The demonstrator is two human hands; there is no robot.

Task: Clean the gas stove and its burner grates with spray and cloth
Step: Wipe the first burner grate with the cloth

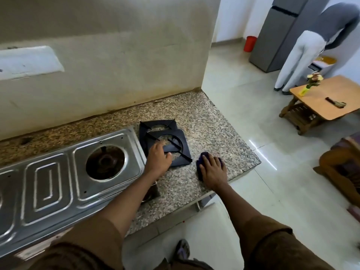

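The steel gas stove (54,184) lies on the granite counter (210,133), its right burner (105,162) bare with no grate on it. Two black burner grates are stacked on the counter just right of the stove; the upper grate (181,147) lies partly over the lower grate (155,124). My left hand (157,158) rests on the near left corner of the upper grate, fingers curled on its frame. My right hand (213,170) presses flat on a dark purple cloth (200,162) on the counter, right of the grates. No spray bottle is in view.
The counter ends about a hand's width right of the cloth, with tiled floor beyond. A person in grey (311,47) bends over by a grey fridge (276,36). A wooden table (327,102) with a flower vase stands at the right. A wall runs behind the counter.
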